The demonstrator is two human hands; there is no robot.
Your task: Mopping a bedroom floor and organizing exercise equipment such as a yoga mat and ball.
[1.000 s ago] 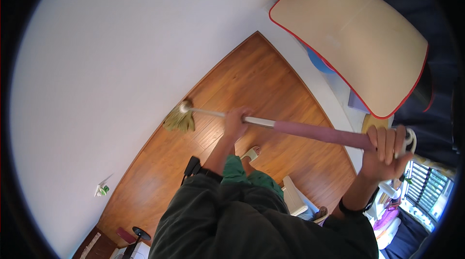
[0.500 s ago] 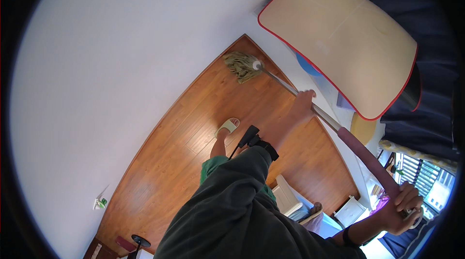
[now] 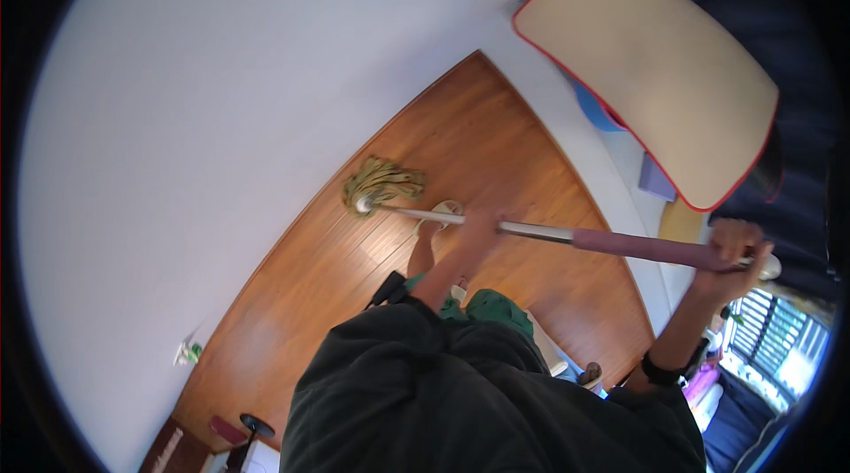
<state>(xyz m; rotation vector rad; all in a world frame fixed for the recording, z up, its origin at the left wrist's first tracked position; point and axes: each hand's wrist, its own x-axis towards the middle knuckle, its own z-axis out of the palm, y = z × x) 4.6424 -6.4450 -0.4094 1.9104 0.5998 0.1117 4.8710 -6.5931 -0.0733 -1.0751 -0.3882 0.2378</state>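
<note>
A string mop (image 3: 620,245) crosses the view, with a metal pole and a mauve grip sleeve toward its upper end. Its olive-green strands (image 3: 390,179) lie on the wooden floor near the wall at the left. My left hand (image 3: 482,227), smeared by motion, is closed round the bare metal pole partway up. My right hand (image 3: 737,250) is wrapped round the mauve sleeve near the pale end cap. Beside the mop head is my foot in a light slipper (image 3: 449,208), partly hidden behind the pole.
A white wall (image 3: 195,146) borders the wooden floor (image 3: 478,137) on the left. At the upper right hangs a beige, red-edged panel (image 3: 655,66), with a blue rounded thing (image 3: 595,108) below it. A window (image 3: 779,331) is at the lower right.
The mop head has swept from the far corner leftward and nearer, along the wall. My left hand has moved left with the pole; my right hand has risen in view. Both keep hold.
</note>
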